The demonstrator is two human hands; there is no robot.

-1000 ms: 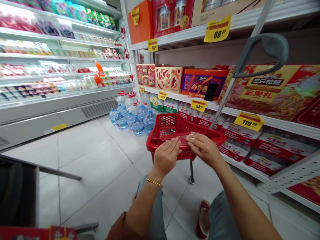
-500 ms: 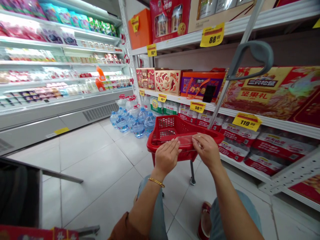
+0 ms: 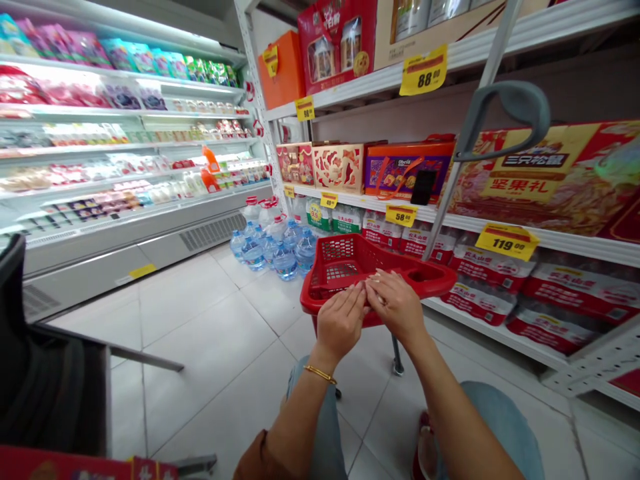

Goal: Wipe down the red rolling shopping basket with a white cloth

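Note:
My left hand [image 3: 343, 319] and my right hand [image 3: 397, 303] meet over the near rim of a red plastic shopping basket on wheels [image 3: 320, 300]. Both hands are closed, their fingers pressed together and fingertips touching. A thin clear plastic film is pinched between them; here the fingers hide almost all of it. A gold bracelet circles my left wrist. The basket's grey handle [image 3: 535, 120] rises on a metal pole to the right. Its mesh inside shows beyond my hands.
Shelves on the right hold gift boxes [image 3: 337, 167] and wrapped water packs [image 3: 480, 297]. Large water bottles [image 3: 285, 260] stand on the tiled floor. A lit chiller [image 3: 165, 247] runs along the left. A black chair [image 3: 55, 380] and a red box [image 3: 65, 463] are at lower left.
My right hand has moved left to meet my left hand, closing the gap where the clear film was stretched. The view has shifted slightly, bringing more of the chair into sight.

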